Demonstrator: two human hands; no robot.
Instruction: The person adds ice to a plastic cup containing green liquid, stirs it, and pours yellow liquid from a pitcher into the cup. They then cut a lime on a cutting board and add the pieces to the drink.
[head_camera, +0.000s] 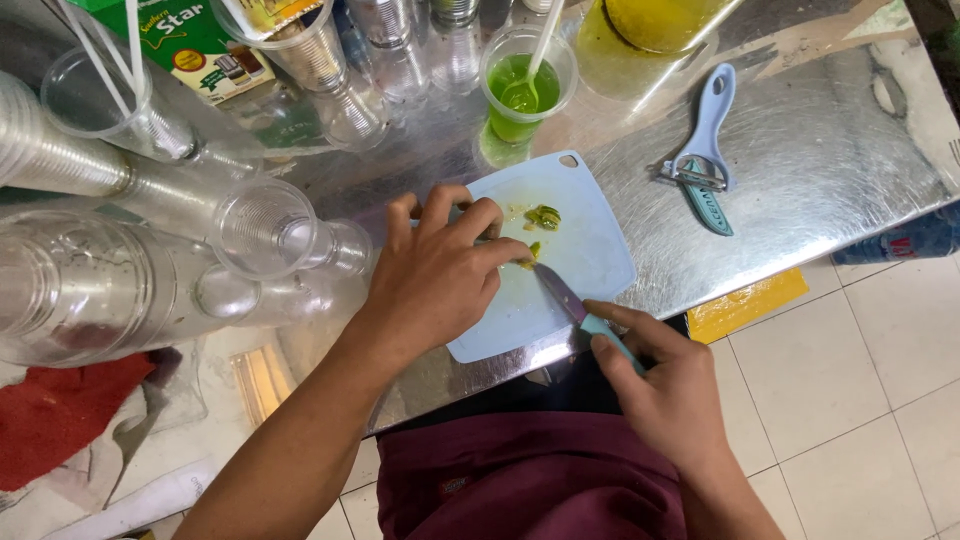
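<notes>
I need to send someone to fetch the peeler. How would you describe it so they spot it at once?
Start at the pale blue cutting board on the metal counter, then look right and toward the back. The peeler lies flat on bare metal, apart from the board. It is light blue with a long handle and a looped end, beside a darker teal piece; the cups stand on the opposite side.

At frame centre, the left hand pins a green piece on the blue cutting board while the right hand holds a knife against it.

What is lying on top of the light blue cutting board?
On the cutting board lie small green pieces. The left hand presses another piece, mostly covered by its fingers. The right hand holds a knife there.
</notes>
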